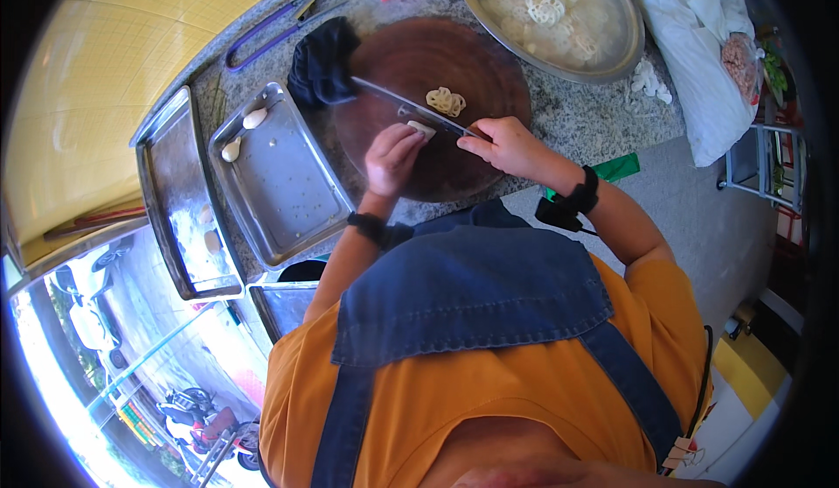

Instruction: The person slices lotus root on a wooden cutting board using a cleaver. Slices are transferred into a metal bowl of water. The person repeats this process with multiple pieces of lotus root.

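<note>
A round dark wooden chopping board (485,68) lies on the stone counter before me. My right hand (508,147) grips the handle of a wide-bladed knife (419,108), whose blade slants across the board to the upper left. Just below the blade, my left hand (393,156) holds a small piece of lotus root (421,129) against the wood. Beyond the knife rests a small group of lotus root slices (446,101). More slices (545,2) sit in cloudy water in a large metal basin (637,29) at the upper right.
Left of the board, a metal tray (282,167) holds two pale peeled pieces (255,118); another tray (187,213) stands farther left. A dark cloth (322,62) touches the board's left side. Purple-handled tongs (262,36) lie behind. A white bag (695,62) stands at the right.
</note>
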Available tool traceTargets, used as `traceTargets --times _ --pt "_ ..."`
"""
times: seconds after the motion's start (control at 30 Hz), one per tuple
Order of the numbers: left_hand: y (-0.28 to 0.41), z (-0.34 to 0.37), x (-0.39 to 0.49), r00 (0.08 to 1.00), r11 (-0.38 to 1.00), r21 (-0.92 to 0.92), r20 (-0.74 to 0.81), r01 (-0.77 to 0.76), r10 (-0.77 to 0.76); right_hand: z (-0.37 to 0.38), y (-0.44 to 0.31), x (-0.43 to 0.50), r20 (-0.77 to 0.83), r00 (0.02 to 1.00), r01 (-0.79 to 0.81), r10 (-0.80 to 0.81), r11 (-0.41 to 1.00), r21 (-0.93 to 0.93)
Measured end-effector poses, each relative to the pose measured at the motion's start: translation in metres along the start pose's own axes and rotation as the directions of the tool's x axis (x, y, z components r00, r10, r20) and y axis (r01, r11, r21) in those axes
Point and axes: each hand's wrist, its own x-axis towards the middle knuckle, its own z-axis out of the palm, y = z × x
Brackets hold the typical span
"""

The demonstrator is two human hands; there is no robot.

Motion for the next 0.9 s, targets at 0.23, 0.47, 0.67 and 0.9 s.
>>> traceTargets --times 0.23,0.47,0.67,0.9 --pt "0.002 -0.002 0.003 1.000 1.000 0.009 0.017 0.017 -0.018 -0.022 -0.030 -0.045 0.074 0.997 0.007 -0.002 0.998 -0.067" --pt "0.002 -0.002 0.004 1.000 1.000 0.015 0.014 0.027 -0.027 0.020 -0.006 -0.004 0.000 0.998 0.067 -0.067 0.997 -0.048" --pt "0.000 0.001 0.000 1.000 1.000 0.018 -0.012 0.023 -0.023 0.021 0.011 0.020 -0.018 0.999 0.028 -0.027 0.997 0.075" --pt "0.000 0.000 -0.002 1.000 1.000 0.013 0.005 0.014 -0.014 -0.011 -0.013 -0.015 0.026 0.998 0.050 -0.051 0.998 0.037"
